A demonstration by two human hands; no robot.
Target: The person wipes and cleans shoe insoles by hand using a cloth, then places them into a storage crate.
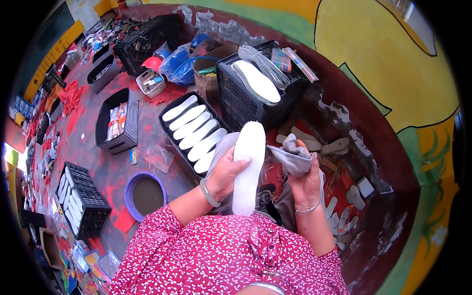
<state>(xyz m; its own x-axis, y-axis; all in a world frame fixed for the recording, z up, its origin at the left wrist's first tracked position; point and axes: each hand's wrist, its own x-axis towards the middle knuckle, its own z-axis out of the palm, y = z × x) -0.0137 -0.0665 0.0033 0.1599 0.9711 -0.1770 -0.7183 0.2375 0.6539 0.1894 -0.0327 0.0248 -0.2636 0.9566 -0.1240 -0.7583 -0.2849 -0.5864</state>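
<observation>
My left hand (221,175) grips a white shoe insole (250,167) by its edge, thumb across its face, and holds it upright before my chest. A crumpled grey cloth (294,158) is bunched in my right hand (305,186), a short way to the right of the insole and apart from it. Just beyond my left hand, a dark basket (167,129) holds several white insoles laid in a row. Another white insole (255,81) rests on top of an upturned black crate (231,101) ahead of me.
Grey cord (265,64) lies on the crate by the wall. A purple basin (132,192) of murky water stands on the floor at left, near a black crate (93,206) of insoles. A woven basket (130,120) holds packets. Loose insoles (337,146) lie on the floor at right.
</observation>
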